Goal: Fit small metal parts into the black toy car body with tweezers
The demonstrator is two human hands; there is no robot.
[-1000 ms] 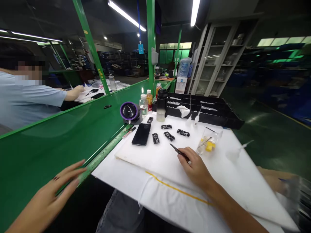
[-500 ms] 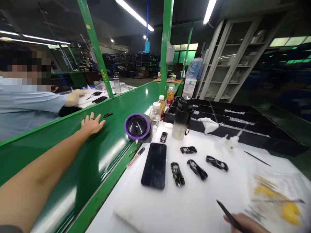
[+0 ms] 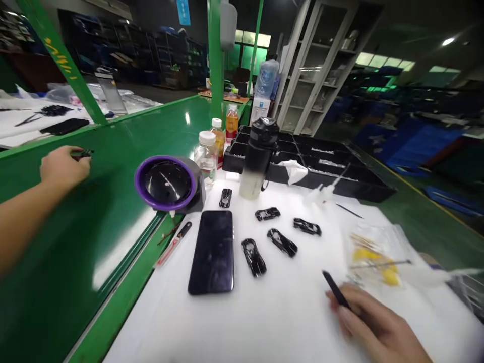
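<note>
Since the earlier frame our left hand (image 3: 62, 166) has closed over the small black part (image 3: 83, 153) on the green belt (image 3: 124, 146), where before it lay flat beside it; fingers curled on the part, its far end showing past them; our right hand (image 3: 372, 322) rests on the white mat (image 3: 264, 312), pinching dark tweezers (image 3: 335, 289), tip up and to the left.

Containers: black tray (image 3: 340, 174), compartments holding pale small items too blurred to tell, a white crumpled cloth (image 3: 295, 170) on its near rim; clear bag (image 3: 374, 252), yellow pieces and thin sticks inside; clear bottle (image 3: 206, 156), white cap, contents colourless; two amber bottles (image 3: 231, 123) behind; tall bottle (image 3: 259, 159), black lid, frosted body; purple-rimmed dish (image 3: 166, 182), glossy black inside.

On the mat: phone (image 3: 214, 250), flat, glossy, face up; five black toy cars (image 3: 253, 256), shiny, scattered beside it.
</note>
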